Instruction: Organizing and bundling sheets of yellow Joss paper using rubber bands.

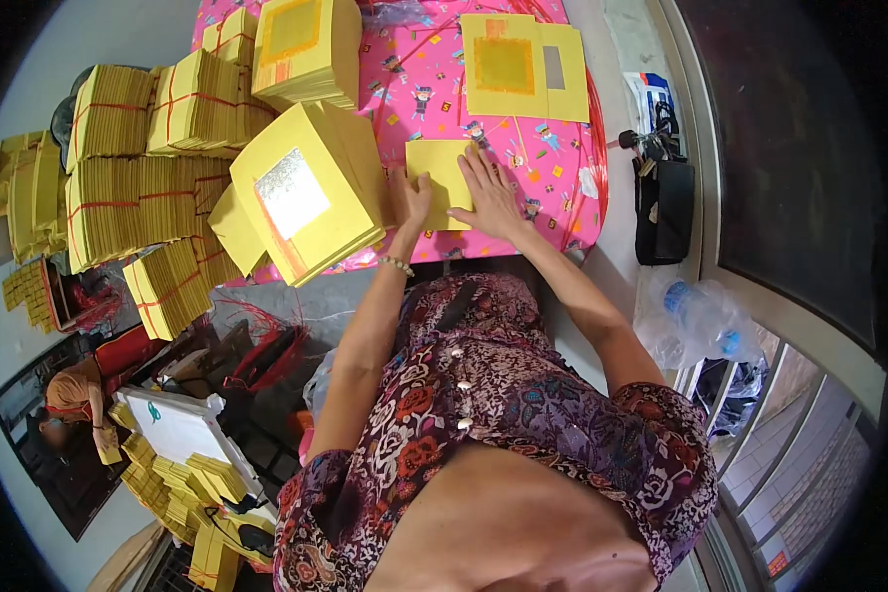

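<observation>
A small folded sheet of yellow paper [426, 156] lies flat on the pink patterned table cover. My right hand [490, 200] rests on its right part with the fingers stretched out and spread. At the sheet's left edge stands my left hand [410, 200], thumb apart from the fingers, some of which are hidden; it touches the paper beside a tall stack. That stack of yellow paper [333, 212] leans, and its top sheet bears a silver foil square [292, 193]. Further back on the right lie yellow sheets [474, 104], one with an orange-edged gold square.
Yellow paper bundles [118, 207] tied with red string are piled at the left. Behind them stands another stack [311, 44]. Red strings [594, 148] hang along the table's right edge. A black case [664, 212] and keys [651, 146] lie on the ledge. Another person [74, 390] handles yellow paper at lower left.
</observation>
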`<state>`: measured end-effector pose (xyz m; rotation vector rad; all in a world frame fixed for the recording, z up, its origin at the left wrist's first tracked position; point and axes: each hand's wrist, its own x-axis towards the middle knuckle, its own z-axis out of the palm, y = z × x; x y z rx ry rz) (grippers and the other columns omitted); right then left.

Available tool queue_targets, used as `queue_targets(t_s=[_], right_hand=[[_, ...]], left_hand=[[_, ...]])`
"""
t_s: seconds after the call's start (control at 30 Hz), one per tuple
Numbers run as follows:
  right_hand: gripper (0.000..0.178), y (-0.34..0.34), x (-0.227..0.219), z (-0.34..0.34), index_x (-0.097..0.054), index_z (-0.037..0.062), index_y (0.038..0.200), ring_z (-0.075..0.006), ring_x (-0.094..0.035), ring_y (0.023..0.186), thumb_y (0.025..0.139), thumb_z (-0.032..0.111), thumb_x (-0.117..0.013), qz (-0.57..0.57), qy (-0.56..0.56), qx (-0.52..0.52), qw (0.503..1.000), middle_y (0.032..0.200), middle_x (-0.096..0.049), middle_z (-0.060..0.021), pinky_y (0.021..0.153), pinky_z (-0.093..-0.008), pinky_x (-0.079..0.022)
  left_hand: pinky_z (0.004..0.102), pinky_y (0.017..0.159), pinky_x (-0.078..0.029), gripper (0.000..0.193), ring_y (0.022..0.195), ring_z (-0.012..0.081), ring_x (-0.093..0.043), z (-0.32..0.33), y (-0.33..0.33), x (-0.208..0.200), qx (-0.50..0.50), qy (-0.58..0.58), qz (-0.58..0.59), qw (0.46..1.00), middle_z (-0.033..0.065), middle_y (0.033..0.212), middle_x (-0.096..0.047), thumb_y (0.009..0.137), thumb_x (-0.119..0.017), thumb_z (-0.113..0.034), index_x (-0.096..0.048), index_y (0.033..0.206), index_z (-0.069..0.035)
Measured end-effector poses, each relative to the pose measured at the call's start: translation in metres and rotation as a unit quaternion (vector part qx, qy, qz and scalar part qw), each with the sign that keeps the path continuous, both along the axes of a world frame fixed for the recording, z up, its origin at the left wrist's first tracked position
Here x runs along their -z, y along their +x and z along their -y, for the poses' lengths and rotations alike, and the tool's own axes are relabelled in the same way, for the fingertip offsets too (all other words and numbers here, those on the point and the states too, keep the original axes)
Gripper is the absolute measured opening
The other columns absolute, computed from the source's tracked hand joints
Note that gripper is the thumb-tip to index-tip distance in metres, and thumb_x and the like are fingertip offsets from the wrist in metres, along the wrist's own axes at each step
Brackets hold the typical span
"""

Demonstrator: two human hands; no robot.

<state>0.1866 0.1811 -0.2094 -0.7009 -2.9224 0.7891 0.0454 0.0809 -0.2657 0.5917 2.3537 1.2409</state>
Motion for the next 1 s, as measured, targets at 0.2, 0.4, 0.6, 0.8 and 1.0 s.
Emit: queue_targets(t_s=[0.2, 0.4, 0.6, 0.8, 1.0], right_hand=[[0.101, 0.006, 0.025, -0.004, -0.013, 0.0028, 0.148, -0.0342, -0.003, 0.143, 0.078, 0.055, -0.064, 0.016, -0.013, -0.006, 1.000, 0.156, -0.002, -0.0142, 0.112, -0.0550, -0.013], [0.101, 0.006, 0.030, -0.007, -0.013, 0.0035, 0.148, -0.0345, -0.001, 0.143, 0.078, 0.055, -0.064, -0.002, -0.014, -0.016, 1.000, 0.156, -0.002, -0.0138, 0.112, -0.0549, -0.013], [0.097, 0.005, 0.009, -0.007, -0.017, 0.0055, 0.147, -0.0362, -0.004, 0.143, 0.073, 0.031, -0.073, -0.021, -0.028, 0.003, 0.999, 0.156, -0.007, -0.0134, 0.112, -0.0555, -0.017], [0.089, -0.004, -0.017, -0.010, -0.020, 0.0024, 0.146, -0.0368, -0.005, 0.143, 0.076, 0.025, -0.072, -0.041, -0.011, -0.035, 0.998, 0.154, -0.011, -0.0159, 0.113, -0.0533, -0.016], [0.062, -0.038, -0.079, -0.005, -0.044, 0.0046, 0.132, -0.0359, -0.033, 0.132, 0.082, 0.031, -0.069, -0.199, -0.005, -0.088, 0.976, 0.138, -0.039, -0.0165, 0.108, -0.0465, -0.029]], left_hand=[[0.0473, 0.094, -0.039, 0.056, 0.109, 0.0397, -0.050, 0.001, 0.012, 0.007, -0.021, -0.118, -0.229, 0.966, 0.0246, 0.115, -0.053, 0.083, -0.064, -0.024, -0.039, 0.125, 0.003], [0.0464, 0.093, -0.040, 0.058, 0.107, 0.0411, -0.051, -0.001, 0.012, -0.005, 0.020, -0.044, -0.024, 0.999, 0.0282, 0.114, -0.053, 0.085, -0.060, -0.022, -0.036, 0.130, 0.005], [0.0542, 0.110, -0.016, 0.075, 0.130, 0.0496, -0.025, 0.008, 0.035, -0.008, 0.060, 0.046, -0.157, 0.985, 0.0318, 0.141, -0.027, 0.082, -0.059, -0.016, -0.020, 0.141, 0.008], [0.0427, 0.092, -0.044, 0.052, 0.109, 0.0367, -0.052, 0.030, 0.057, -0.140, 0.173, 0.092, -0.024, 0.980, 0.0238, 0.116, -0.052, 0.081, -0.058, -0.002, -0.042, 0.130, 0.004], [0.0282, 0.075, -0.050, 0.027, 0.089, 0.0183, -0.063, 0.089, 0.043, -0.198, 0.175, 0.157, 0.087, 0.968, 0.0121, 0.101, -0.064, 0.088, -0.056, -0.001, -0.059, 0.115, -0.003]])
